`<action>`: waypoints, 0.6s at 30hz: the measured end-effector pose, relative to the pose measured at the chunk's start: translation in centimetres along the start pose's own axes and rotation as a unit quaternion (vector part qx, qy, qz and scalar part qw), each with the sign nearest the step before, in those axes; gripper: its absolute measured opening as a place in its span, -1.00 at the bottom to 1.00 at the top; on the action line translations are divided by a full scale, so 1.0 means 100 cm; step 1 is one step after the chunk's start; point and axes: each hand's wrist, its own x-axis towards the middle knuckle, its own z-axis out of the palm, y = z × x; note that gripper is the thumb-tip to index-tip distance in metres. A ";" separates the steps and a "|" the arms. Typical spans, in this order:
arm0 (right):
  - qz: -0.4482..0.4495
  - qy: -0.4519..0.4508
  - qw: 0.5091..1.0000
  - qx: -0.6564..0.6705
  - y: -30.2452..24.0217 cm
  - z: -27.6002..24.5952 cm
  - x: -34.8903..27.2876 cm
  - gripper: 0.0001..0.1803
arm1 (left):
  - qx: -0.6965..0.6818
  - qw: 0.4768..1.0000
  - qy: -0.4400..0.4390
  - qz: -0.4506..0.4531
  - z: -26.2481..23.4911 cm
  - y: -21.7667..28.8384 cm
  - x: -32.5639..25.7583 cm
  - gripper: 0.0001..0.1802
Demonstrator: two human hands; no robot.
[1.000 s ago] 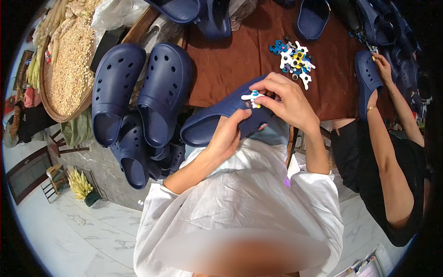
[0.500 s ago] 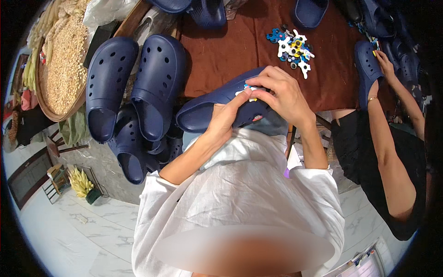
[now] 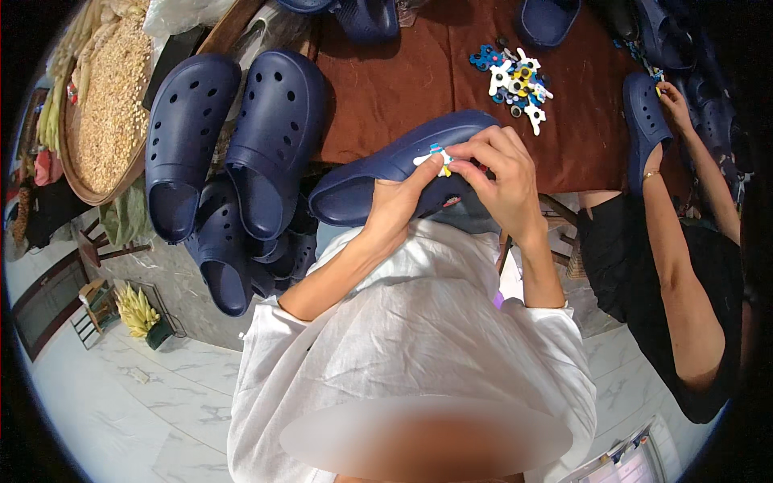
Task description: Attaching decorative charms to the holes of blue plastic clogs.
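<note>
A navy foam clog lies tilted across my lap at the table's front edge, its heel opening to the left. My left hand grips it, fingers inside the opening and thumb up on the top. Under that thumb sits a white shoe charm with blue and yellow parts. My right hand pinches at the charm's right side with thumb and fingertips. A second small charm with red on it shows on the clog's near side. Whether the white charm's stem is in a hole is hidden.
A heap of charms lies on the brown cloth. Several navy clogs stand at left, others along the far edge. At right a co-worker's hand works on another clog. A round grain tray is far left.
My right hand has drawn back slightly to the right, its fingers uncovering more of the white charm. My left hand keeps its hold on the clog.
</note>
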 end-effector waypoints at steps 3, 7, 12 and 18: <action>0.009 -0.002 1.000 -0.009 -0.001 0.000 0.000 -0.84 | -0.004 1.000 -0.021 0.003 0.001 0.003 -0.002 -0.84; 0.011 -0.005 1.000 -0.004 -0.002 0.001 0.002 -0.84 | 0.006 1.000 0.000 0.008 -0.001 -0.003 0.000 -0.83; 0.009 0.013 1.000 0.013 0.000 0.003 -0.003 -0.81 | 0.009 0.997 0.008 0.074 0.001 -0.010 0.001 -0.81; 0.100 0.113 0.988 0.026 0.004 0.000 -0.025 -0.78 | 0.011 0.998 0.018 0.051 0.001 -0.007 0.001 -0.81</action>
